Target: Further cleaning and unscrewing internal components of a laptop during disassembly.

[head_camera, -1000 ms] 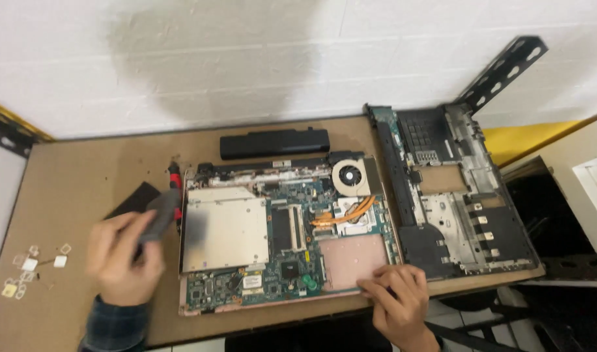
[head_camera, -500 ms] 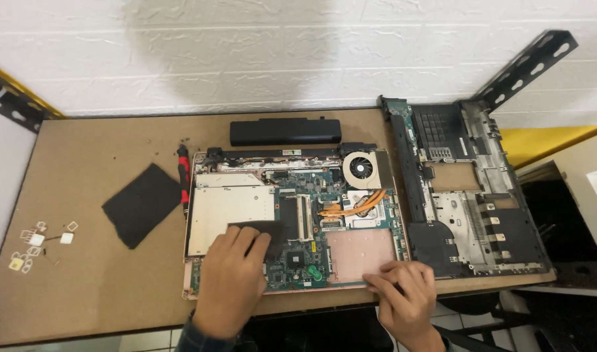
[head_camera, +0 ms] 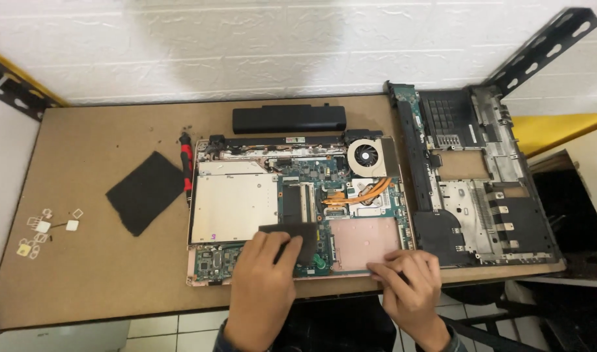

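Looking down from a head camera, two bare hands work at the near edge of a brown table (head_camera: 83, 274). Left hand (head_camera: 262, 287) lies on an opened laptop base (head_camera: 298, 208), fingers spread and pressing a small dark flat piece (head_camera: 292, 236) against the circuit board near its front middle. Right hand (head_camera: 409, 287) rests with loosely curled fingers on the base's front right corner, touching a pinkish plate (head_camera: 363, 238), holding nothing. Pressing hard here could likely bend the board or snag a connector; a slip might nudge the base off the table edge. Further back sit a silver drive cover (head_camera: 233, 205), copper heat pipes (head_camera: 360, 194) and a round fan (head_camera: 367, 155). Left of the base lie a red-handled tool (head_camera: 186, 160), a black pad (head_camera: 145, 192) and tiny loose parts (head_camera: 44, 228). Right of it lies the removed upper case (head_camera: 474, 176). Farthest, a long black battery (head_camera: 288, 119) sits by the white wall (head_camera: 279, 45).
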